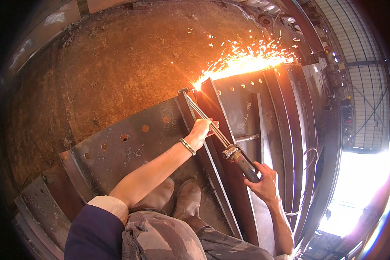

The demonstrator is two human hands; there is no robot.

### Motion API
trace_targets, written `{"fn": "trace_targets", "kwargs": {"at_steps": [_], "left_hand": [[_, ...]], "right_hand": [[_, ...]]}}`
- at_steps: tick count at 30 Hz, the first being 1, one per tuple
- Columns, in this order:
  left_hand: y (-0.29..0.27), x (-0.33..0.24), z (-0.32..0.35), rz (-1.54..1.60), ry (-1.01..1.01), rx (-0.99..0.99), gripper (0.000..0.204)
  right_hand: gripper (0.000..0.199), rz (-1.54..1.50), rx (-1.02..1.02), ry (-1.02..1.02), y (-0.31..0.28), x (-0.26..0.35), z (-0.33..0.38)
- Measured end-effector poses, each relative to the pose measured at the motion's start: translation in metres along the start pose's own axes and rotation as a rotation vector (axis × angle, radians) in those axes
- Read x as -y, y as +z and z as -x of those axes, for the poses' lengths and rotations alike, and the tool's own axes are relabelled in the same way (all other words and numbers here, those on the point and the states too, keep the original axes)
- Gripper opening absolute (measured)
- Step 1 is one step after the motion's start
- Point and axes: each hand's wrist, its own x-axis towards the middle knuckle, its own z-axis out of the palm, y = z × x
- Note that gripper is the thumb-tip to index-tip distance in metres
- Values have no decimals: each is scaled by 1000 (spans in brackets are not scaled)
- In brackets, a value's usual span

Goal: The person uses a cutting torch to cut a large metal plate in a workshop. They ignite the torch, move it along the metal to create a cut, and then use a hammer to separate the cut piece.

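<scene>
Up to the steel beams' upper edge runs your cutting torch: likely stiff, moderately heavy, tip-hot. Left fingers clamped round its tubes, right fingers round its grip; sensible holds.

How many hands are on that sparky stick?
2. The left hand holds the torch by its thin metal tubes; the right hand is farther back, on the dark handle. No other hands show.

Slim dark-handled torch, slanted forward-left, sparking at far end.
</scene>
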Motion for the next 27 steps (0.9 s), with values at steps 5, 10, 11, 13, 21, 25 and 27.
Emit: {"fn": "trace_targets", "kwargs": {"at_steps": [5,10,11,13,21,25,27], "left_hand": [[-1,0,-1,-10,2,10,28],[-2,0,-1,-9,-2,34,28],[-3,0,-2,-9,-2,36,28],[-3,0,-1,-9,-4,39,28],[-3,-2,1,7,-16,41,29],[-3,-3,2,11,-18,47,29],[-4,-3,3,27,-12,55,29]], "right_hand": [[54,-2,-11,-7,0,0,0],[55,1,13,30,-3,3,0],[56,3,9,23,-3,3,-1],[56,3,6,16,-3,3,-1],[55,-15,12,23,-3,3,-1],[55,-11,19,39,-3,3,0],[55,-15,32,57,-4,3,0]]}}
